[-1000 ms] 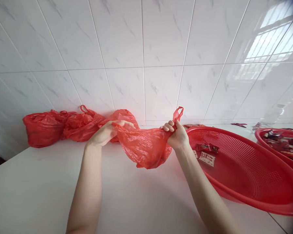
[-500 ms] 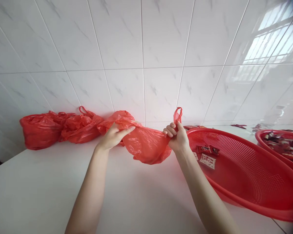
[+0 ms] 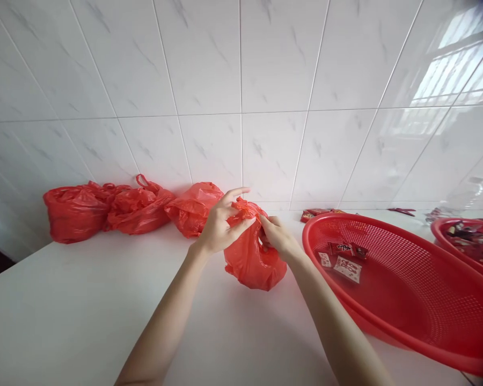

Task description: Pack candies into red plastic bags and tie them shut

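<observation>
Between my hands hangs a red plastic bag (image 3: 254, 262), its top gathered and its lower part bulging just over the white table. My left hand (image 3: 221, 222) pinches the gathered top between thumb and fingers, with the index finger stretched out. On the other side of the bag's neck, my right hand (image 3: 277, 236) grips the plastic, its fingertips partly hidden. Behind my left hand, a filled red bag (image 3: 193, 206) sits against the wall. What the held bag contains cannot be made out.
Two more red bags (image 3: 140, 209) stand farther left along the tiled wall. At the right, a large red plastic basket (image 3: 390, 316) holds a few small packets (image 3: 347, 269). Beyond it is another red basket (image 3: 437, 228) full of wrapped items. Several packets (image 3: 309, 215) lie behind the large basket.
My hands have come together, and the bag stretched sideways between them now hangs with its top gathered. My right hand has moved left, away from the basket's edge.
</observation>
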The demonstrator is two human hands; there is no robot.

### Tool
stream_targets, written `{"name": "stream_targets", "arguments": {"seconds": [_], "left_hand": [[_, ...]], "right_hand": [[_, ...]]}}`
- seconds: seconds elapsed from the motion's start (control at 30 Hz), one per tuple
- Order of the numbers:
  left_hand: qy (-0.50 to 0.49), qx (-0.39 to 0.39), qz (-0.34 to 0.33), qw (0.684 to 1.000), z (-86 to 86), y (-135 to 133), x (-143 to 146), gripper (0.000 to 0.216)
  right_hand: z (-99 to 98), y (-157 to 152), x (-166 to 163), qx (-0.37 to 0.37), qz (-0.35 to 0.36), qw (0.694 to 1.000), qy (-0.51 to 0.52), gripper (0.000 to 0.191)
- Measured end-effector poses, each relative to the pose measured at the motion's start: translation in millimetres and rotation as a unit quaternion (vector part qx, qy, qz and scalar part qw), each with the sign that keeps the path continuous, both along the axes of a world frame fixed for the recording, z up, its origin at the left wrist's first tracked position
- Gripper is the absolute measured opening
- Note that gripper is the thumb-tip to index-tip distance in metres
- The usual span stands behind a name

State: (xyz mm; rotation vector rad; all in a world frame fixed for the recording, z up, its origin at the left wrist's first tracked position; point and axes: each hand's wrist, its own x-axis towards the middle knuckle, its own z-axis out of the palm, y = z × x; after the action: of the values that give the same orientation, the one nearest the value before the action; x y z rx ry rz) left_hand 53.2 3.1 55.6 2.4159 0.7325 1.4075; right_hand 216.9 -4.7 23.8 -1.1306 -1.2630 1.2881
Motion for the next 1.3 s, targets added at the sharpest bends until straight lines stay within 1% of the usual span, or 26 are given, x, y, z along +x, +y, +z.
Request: {"name": "stream_targets", "arguments": {"seconds": [0.07,0.17,0.27,0.33,0.4,0.43,0.47,0.5,0.57,0.63,0.7,0.77,0.8,0.87,0.9,0.93,1.03,1.07,1.13,1.17,1.23,1.3], "left_hand": [[0.021,-0.003,0.014,1.000,-1.0,-0.1,0.7,0.021],[0.067,-0.053,0.020,0.996,-0.8,-0.3,-0.2,0.024],[0.102,-0.098,0.022,0.990,0.8,-0.9,-2.0,0.026],[0.110,-0.129,0.022,0.985,1.4,-1.1,-3.3,0.031],[0.117,-0.174,0.015,0.978,1.0,-1.2,-4.1,0.038],[0.124,-0.197,0.006,0.973,0.4,-1.2,-4.2,0.039],[0.132,-0.216,-0.007,0.967,-0.5,-1.2,-4.2,0.038],[0.140,-0.231,-0.020,0.963,-1.4,-1.2,-4.1,0.037],[0.156,-0.248,-0.033,0.955,-3.0,-1.0,-4.1,0.034],[0.165,-0.248,-0.018,0.955,-3.6,-0.7,-4.9,0.037],[0.158,-0.234,0.005,0.959,-2.7,-1.0,-6.4,0.037],[0.143,-0.213,0.023,0.966,-0.7,-2.5,-7.7,0.026],[0.138,-0.204,0.032,0.969,0.4,-3.8,-7.8,0.027],[0.136,-0.194,0.046,0.970,2.2,-6.6,-6.9,0.045],[0.135,-0.190,0.046,0.971,2.8,-7.7,-6.0,0.050],[0.131,-0.186,0.038,0.973,3.1,-8.4,-5.0,0.050],[0.114,-0.168,0.001,0.979,3.0,-7.8,-3.0,0.036],[0.111,-0.162,-0.004,0.981,2.7,-6.9,-3.0,0.031],[0.106,-0.153,-0.001,0.983,1.8,-4.7,-3.8,0.025],[0.102,-0.149,0.002,0.984,1.4,-3.7,-4.4,0.025],[0.093,-0.139,0.004,0.986,0.6,-2.5,-5.2,0.025],[0.090,-0.129,0.000,0.988,0.0,-2.1,-5.2,0.025]], "right_hand": [[0.6,-1.3,0.1,0.003,0.009,1.000,-0.021,0.045],[1.8,-3.8,2.9,0.016,0.044,0.997,-0.061,0.042],[5.5,-8.7,10.3,0.048,0.091,0.989,-0.107,0.036],[10.6,-13.3,16.7,0.072,0.110,0.985,-0.111,0.028],[17.1,-18.1,22.2,0.084,0.118,0.985,-0.091,0.016],[20.2,-20.2,23.9,0.083,0.125,0.986,-0.078,0.016],[22.7,-21.9,24.6,0.082,0.136,0.985,-0.065,0.022],[24.3,-22.8,24.2,0.082,0.147,0.984,-0.056,0.028],[23.9,-22.2,20.3,0.094,0.161,0.981,-0.047,0.031],[19.5,-18.2,13.5,0.116,0.130,0.984,-0.041,0.030],[13.4,-12.3,6.5,0.122,0.063,0.990,-0.030,0.031],[8.2,-6.6,1.6,0.104,0.001,0.994,-0.019,0.028],[6.5,-4.5,0.4,0.092,-0.018,0.995,-0.018,0.025],[4.9,-2.4,0.7,0.074,-0.042,0.996,-0.024,0.020],[4.8,-2.3,1.9,0.073,-0.050,0.996,-0.029,0.018],[5.1,-2.8,3.7,0.078,-0.055,0.995,-0.034,0.019],[7.1,-5.5,10.6,0.114,-0.063,0.991,-0.039,0.025],[8.0,-6.4,12.9,0.126,-0.062,0.989,-0.043,0.025],[10.3,-7.8,16.7,0.136,-0.047,0.987,-0.073,0.017],[11.6,-8.4,18.4,0.132,-0.033,0.986,-0.095,0.018],[14.3,-9.9,21.1,0.112,0.004,0.985,-0.129,0.035],[17.1,-11.8,23.8,0.086,0.033,0.987,-0.135,0.047]]}}
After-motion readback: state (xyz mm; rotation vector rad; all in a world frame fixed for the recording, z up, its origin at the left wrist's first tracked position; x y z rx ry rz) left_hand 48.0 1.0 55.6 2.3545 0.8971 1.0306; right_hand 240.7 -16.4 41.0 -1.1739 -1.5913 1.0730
